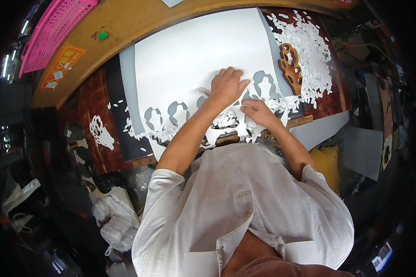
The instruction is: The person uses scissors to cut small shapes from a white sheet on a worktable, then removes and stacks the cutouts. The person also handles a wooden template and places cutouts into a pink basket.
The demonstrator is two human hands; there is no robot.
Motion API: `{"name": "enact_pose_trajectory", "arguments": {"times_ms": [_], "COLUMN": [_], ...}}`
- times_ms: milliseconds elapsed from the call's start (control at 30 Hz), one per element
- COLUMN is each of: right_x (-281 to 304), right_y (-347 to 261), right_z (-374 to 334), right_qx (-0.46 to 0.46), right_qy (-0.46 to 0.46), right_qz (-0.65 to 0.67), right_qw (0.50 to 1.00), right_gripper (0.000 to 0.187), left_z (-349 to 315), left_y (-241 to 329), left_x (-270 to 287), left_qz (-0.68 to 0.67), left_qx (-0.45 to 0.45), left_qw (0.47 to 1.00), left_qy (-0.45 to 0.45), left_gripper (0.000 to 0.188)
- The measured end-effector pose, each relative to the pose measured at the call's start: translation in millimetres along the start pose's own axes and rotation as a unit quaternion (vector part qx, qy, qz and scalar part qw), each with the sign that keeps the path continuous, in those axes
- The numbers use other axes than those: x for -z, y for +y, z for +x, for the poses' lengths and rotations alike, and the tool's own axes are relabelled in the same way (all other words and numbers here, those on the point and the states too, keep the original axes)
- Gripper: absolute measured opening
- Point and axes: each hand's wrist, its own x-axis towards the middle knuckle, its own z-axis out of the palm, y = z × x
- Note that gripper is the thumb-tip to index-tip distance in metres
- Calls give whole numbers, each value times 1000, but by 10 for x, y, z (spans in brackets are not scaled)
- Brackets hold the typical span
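A large white sheet [194, 51] lies across a grey cutting board [128, 74], with several leafy-edged shapes cut out along its near edge. My left hand [225, 86] lies on the sheet, fingers stretched out and thumb apart. Close beside it, nearer to me, my right hand [259, 113] pinches the torn, holed near edge of the sheet between thumb and finger. Small white offcuts [224, 121] lie loose under and around that edge. To the right of the sheet rests a brown cutting die [290, 69] with an outline like the cut-outs.
A heap of white offcuts [312, 55] covers the board's right side. At the left lies a white cut-out piece [100, 131]. Beyond runs a yellow machine beam [125, 32] with a green button [103, 35]; a pink basket [55, 34] stands on it. White bundles [118, 226] sit lower left.
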Motion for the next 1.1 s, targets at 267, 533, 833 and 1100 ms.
{"name": "enact_pose_trajectory", "arguments": {"times_ms": [267,533,833,1100], "right_x": [-111,575,424,652], "right_y": [62,-551,-737,-622], "right_z": [-580,-379,431,546], "right_qx": [-200,-166,266,35], "right_qy": [67,-98,-94,-245], "right_qz": [365,-186,-263,-200], "right_qw": [907,963,923,948], "right_gripper": [24,41,29,17], "left_z": [-837,-993,-881,-895], "left_y": [-47,66,220,183], "left_x": [541,-215,-290,-633], "left_qz": [-432,-691,-594,-499], "left_qx": [385,450,449,438], "left_qw": [799,565,668,745], "left_qy": [-163,14,-21,60], "left_gripper": [36,24,37,38]}}
